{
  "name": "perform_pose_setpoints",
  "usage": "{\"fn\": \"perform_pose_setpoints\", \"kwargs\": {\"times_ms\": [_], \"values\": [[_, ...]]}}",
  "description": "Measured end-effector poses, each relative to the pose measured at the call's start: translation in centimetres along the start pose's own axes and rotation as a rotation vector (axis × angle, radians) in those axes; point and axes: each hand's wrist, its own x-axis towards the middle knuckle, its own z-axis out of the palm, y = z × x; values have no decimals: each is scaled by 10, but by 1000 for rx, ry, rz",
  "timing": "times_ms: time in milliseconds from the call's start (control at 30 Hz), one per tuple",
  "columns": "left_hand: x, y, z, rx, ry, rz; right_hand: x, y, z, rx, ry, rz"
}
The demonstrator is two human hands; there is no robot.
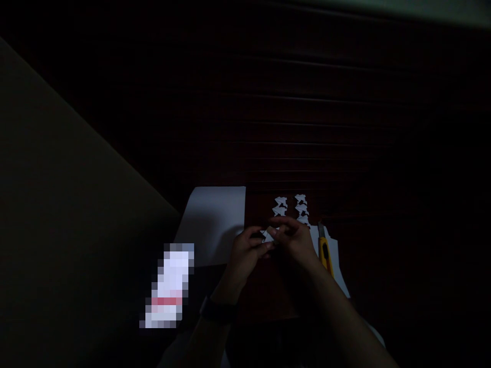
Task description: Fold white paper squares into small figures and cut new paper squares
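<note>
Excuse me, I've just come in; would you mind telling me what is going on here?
A person is holding a small folded paper piece with both the left hand and right hand. Beyond them, similar folded pieces lie in two columns. A large white sheet lies left; a yellow cutter rests on white paper at right.

Cannot make out the folds of the small white paper piece [267,237], partly covered by the fingers [264,249] of the left hand [245,249] and right hand [297,243]. Cannot read the pixelated bright shape [169,281], nor follow the forearms [341,306] past the bottom edge.
</note>
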Motion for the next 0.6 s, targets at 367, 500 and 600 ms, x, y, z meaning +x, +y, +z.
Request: {"fn": "perform_pose_setpoints", "kwargs": {"times_ms": [367, 500, 600], "values": [[1, -2, -1, -7, -12, -31, 2, 5, -3, 78, -37, 44], [1, -3, -1, -15, -25, -26, 2, 7, -3, 129, -60, 67], [1, -3, -1, -4, -45, -15, 2, 5, -4, 115, -63, 82]]}}
